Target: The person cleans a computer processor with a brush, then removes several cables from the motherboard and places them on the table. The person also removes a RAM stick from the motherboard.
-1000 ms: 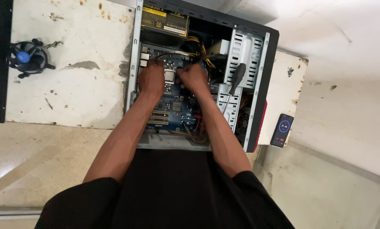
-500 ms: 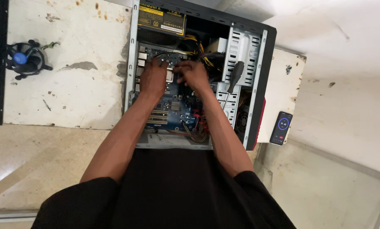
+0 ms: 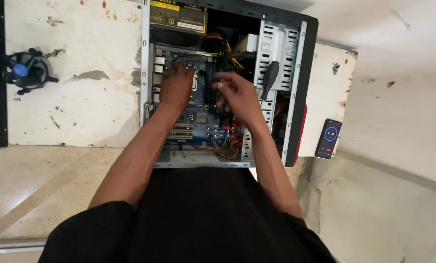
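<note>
Both my hands are down on the motherboard (image 3: 198,122) inside the case (image 3: 296,97): left hand (image 3: 176,87) flat by the socket, right hand (image 3: 235,95) with fingers curled, grip unclear; the board's stiff but fragile, so I'd hold its edges only.

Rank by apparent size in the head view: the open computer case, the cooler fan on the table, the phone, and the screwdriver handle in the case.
1. Open computer case, by far the largest.
2. Cooler fan.
3. Phone.
4. Screwdriver handle.

Phone and handle look close in size, so their order is unsure.

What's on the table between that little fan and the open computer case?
Nothing: in the head view, only stained white tabletop lies between the cooler fan and the case.
</note>
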